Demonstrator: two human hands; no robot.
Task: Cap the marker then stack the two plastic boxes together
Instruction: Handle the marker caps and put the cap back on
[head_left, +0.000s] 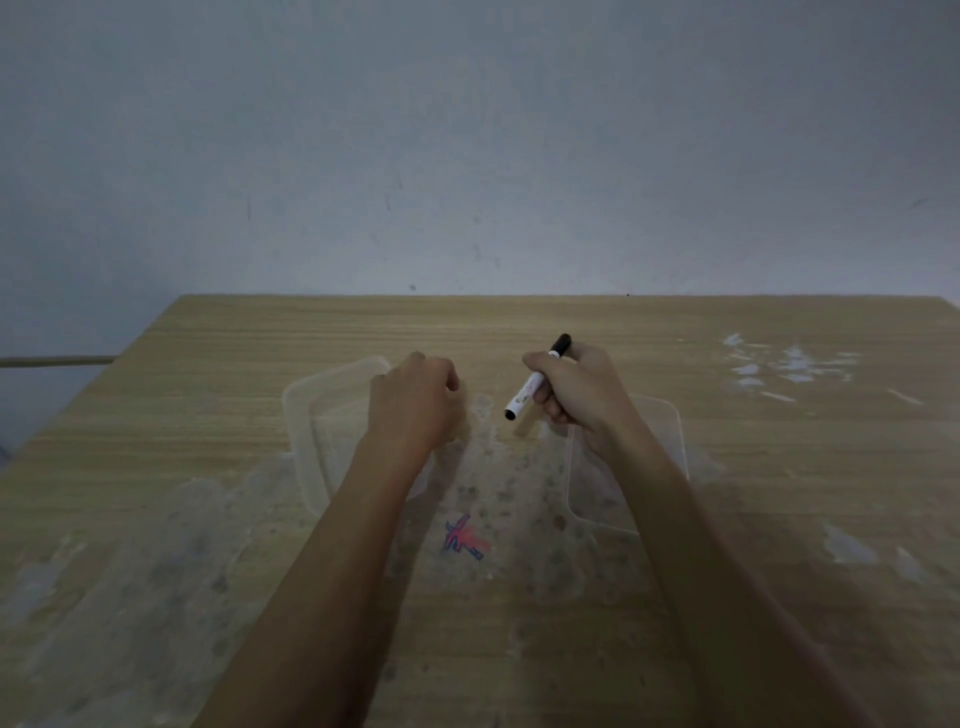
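My right hand (576, 395) grips a white marker (527, 392) with a black cap at its far end, held tilted above the table between the two boxes. My left hand (415, 400) is curled shut over the left clear plastic box (306, 415); whether it holds anything is hidden. The right clear plastic box (670, 431) lies under my right forearm. Both boxes rest on the wooden table (208, 364), side by side and apart.
A red and blue scribble (465, 538) marks the table between my forearms. White smears (779, 366) and grey stains cover parts of the surface. A grey wall (467, 156) rises right behind the table's far edge.
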